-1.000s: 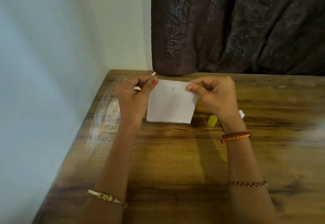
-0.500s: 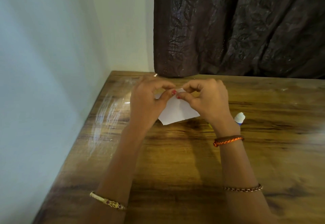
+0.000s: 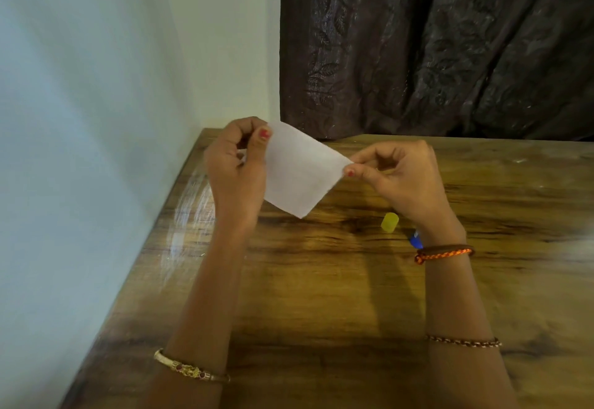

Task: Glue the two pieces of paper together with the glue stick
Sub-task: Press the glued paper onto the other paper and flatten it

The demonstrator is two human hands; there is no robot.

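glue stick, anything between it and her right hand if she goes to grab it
Nothing visible. The glue stick lies on the table just under the right hand and wrist, mostly hidden by it, its yellow cap beside it. Both hands pinch the paper.

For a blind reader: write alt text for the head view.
Two bare hands hold a white paper sheet above a glossy wooden table, the left hand pinching its upper left corner, the right hand its right corner. A small yellow cap and a blue glue stick lie beneath the right wrist.
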